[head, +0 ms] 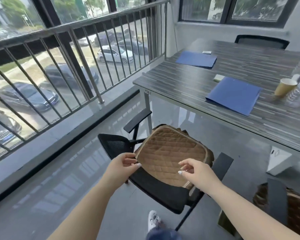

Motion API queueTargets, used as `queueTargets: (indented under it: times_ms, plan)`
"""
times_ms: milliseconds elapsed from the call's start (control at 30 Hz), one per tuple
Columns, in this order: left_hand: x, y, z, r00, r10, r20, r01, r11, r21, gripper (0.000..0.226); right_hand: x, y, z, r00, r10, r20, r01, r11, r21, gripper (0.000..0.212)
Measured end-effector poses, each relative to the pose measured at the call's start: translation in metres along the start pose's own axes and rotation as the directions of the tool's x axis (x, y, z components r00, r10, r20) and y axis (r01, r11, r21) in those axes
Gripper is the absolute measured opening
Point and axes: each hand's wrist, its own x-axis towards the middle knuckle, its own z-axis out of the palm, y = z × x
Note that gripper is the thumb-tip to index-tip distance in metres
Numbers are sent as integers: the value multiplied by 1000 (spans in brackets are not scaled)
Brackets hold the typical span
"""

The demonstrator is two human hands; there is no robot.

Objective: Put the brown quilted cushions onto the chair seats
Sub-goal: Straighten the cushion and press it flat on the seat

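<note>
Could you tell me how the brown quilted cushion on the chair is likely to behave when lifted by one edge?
The brown quilted cushion looks thin and stitched, so it would probably flop and sag. The left hand pinches its edge with fingertips only, suggesting it is light. Its fabric face likely resists sliding on the chair seat.

Office meeting room: long table, blue folders, mesh chairs.
</note>
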Motion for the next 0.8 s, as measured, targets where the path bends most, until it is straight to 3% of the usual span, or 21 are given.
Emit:
queueTargets:
  times_ms: [200, 333, 500, 667, 800]
  plan:
    - [125, 13, -10, 988, -23, 152, 20, 999, 26, 29, 96, 7, 6, 979, 199, -46, -197, 979, 55, 20]
    - [183, 22, -11, 981, -78, 175, 77, 997, 10, 26, 135, 9, 10, 948, 317, -22, -315, 946, 72, 23]
    - [261, 27, 6, 953, -138, 270, 132, 990, 39, 18, 163, 32, 22, 868, 495, -41, -480, 857, 186, 26]
    - [354, -1, 60, 929, -182, 321, 172, 983, 60, 17, 193, 84, 43, 744, 663, -84, -620, 731, 285, 32]
    - [395, -28, 92, 922, -160, 352, 112, 982, 152, 32, 208, 115, 61, 671, 732, -118, -688, 674, 270, 39]
